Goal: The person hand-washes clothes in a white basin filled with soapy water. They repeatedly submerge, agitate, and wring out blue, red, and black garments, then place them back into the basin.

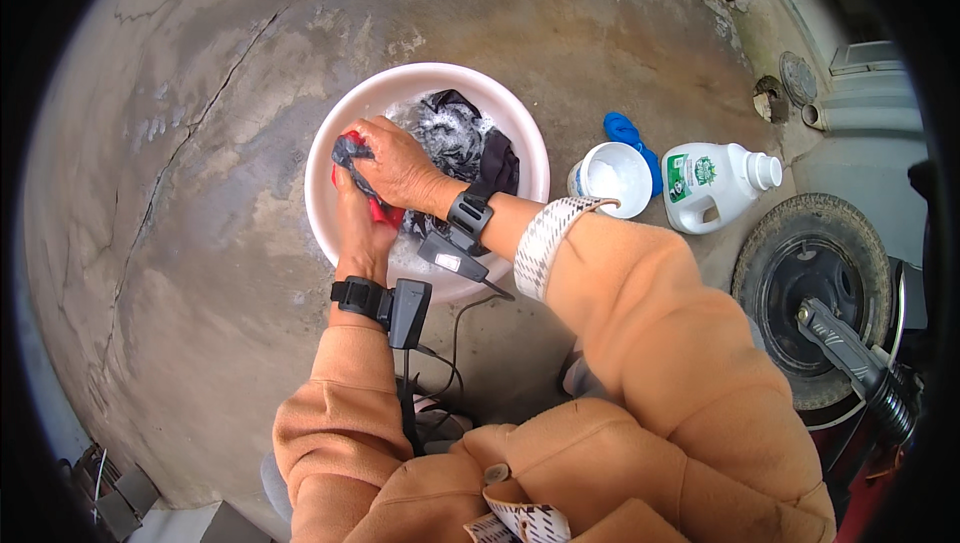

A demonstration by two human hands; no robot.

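Observation:
In a pale pink plastic basin (534, 130) on the concrete floor, dark cloth (452, 130) lies in white suds at the right side. Over the basin's left part, my left hand (358, 224) and my right hand (397, 160) are close together, both gripping a wet red and dark grey cloth (355, 149). The right hand closes over the cloth from above and the left supports it from below. Part of the cloth is hidden between palms and fingers. Each wrist wears a black strap with a small device and a cable.
Right of the basin stand a white tub (641, 179) with white contents, a blue cloth or glove (626, 130) and a white detergent jug (709, 187). Farther right are a vehicle wheel (814, 220), a pipe (862, 117) and a floor hole (770, 100). Cables hang between the forearms.

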